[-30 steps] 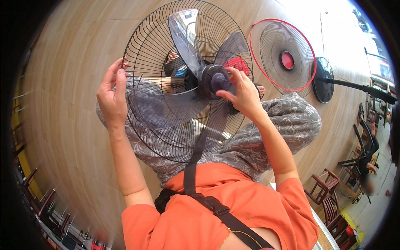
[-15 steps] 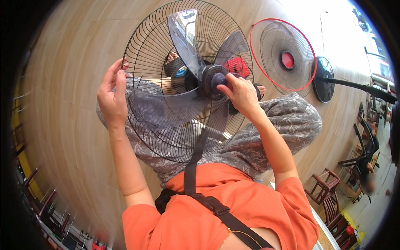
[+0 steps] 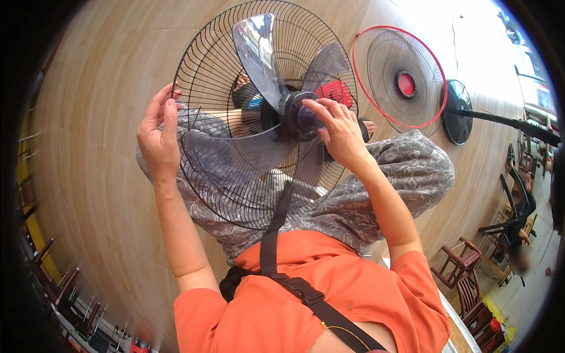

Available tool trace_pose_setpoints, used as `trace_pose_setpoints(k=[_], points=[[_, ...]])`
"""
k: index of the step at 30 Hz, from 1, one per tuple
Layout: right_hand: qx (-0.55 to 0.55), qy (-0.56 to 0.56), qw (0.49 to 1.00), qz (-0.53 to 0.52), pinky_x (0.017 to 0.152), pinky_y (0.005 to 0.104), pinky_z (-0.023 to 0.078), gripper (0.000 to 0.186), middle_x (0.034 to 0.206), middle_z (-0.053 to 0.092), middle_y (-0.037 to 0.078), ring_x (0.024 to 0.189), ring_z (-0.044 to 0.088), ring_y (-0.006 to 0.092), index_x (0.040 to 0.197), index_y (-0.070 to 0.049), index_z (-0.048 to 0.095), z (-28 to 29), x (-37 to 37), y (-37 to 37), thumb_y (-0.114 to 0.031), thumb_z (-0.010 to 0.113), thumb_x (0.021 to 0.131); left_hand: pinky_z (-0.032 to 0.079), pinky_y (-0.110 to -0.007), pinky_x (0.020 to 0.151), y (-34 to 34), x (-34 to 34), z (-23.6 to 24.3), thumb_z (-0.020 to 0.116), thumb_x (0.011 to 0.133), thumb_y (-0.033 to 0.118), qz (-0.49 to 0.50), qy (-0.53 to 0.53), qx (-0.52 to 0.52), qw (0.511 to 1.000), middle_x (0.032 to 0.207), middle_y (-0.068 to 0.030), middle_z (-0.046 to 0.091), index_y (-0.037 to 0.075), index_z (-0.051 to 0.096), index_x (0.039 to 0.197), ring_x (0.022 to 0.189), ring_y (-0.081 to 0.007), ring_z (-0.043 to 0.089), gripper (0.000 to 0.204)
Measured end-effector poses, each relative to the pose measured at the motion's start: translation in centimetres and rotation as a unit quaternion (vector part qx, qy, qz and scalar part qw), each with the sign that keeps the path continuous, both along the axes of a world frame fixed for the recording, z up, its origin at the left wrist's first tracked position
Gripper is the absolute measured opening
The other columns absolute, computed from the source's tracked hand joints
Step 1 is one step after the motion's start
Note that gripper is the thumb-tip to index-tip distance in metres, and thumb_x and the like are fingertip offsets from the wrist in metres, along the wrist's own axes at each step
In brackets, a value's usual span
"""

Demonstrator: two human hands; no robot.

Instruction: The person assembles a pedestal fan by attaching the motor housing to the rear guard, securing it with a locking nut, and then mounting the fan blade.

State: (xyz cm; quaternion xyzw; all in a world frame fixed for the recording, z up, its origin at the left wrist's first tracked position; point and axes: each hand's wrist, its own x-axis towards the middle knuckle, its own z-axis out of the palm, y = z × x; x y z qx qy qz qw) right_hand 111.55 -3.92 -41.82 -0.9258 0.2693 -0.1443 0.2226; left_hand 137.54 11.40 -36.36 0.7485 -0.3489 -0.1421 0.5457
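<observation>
In the head view, our right hand [image 3: 336,130] sits a little lower and further left on the hub than it did a second ago, when the fingers lay more over the top of the hub; our left hand [image 3: 158,136] has kept its place on the grille's left rim, and the fan has not shifted on our lap. Our right hand is half closed, fingertips [image 3: 315,107] curled together onto the dark round hub cap [image 3: 303,116] at the centre of the translucent grey fan blades [image 3: 259,59]; whether the cap is truly pinched or only touched, we cannot tell. Our left hand is closed loosely on the black wire rear grille [image 3: 206,65], thumb and fingers wrapped over the rim wires at its left edge. The two hands are well apart, one at the rim and one at the centre. The grille with its blades lies tilted across our knees, just beyond our orange shirt [image 3: 312,294] and over the grey patterned trousers [image 3: 412,170], between both forearms. To the far right on the wooden floor [image 3: 100,70] lies the front grille with a red rim [image 3: 399,79], and just beside it a dark round fan base [image 3: 456,113] with its pole running right. Wooden chairs [image 3: 462,273] stand near the right edge.
</observation>
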Motion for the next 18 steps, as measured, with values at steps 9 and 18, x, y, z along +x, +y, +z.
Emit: trace_pose_setpoints(k=[9, 18], points=[[-0.001, 0.072, 0.997, -0.012, 0.069, 0.0384, 0.042, 0.042, 0.082, 0.056, 0.01, 0.078, 0.055, 0.0283, 0.101, -0.008, 0.049, -0.3, 0.3, 0.1, -0.037, 0.064, 0.075, 0.042, -0.025, 0.08, 0.1, 0.1, 0.4, 0.049, 0.09, 0.017, -0.006, 0.014, 0.016, 1.0, 0.101, -0.0069, 0.06, -0.002, 0.054, 0.113, 0.085, -0.0121, 0.054, 0.031], [0.138, 0.208, 0.963, -0.101, 0.07, 0.0383, 0.043, 0.036, 0.086, 0.058, 0.01, 0.082, 0.056, 0.0276, 0.094, -0.005, 0.047, 0.8, 0.7, -0.1, -0.033, 0.061, 0.078, 0.047, -0.03, 0.062, -5.0, -3.4, 6.8, 0.063, 0.079, 0.03, -0.062, -0.196, 0.294, 0.933, 0.072, -0.0074, 0.063, 0.006, 0.066, 0.086, 0.069, -0.02, 0.06, 0.025]])
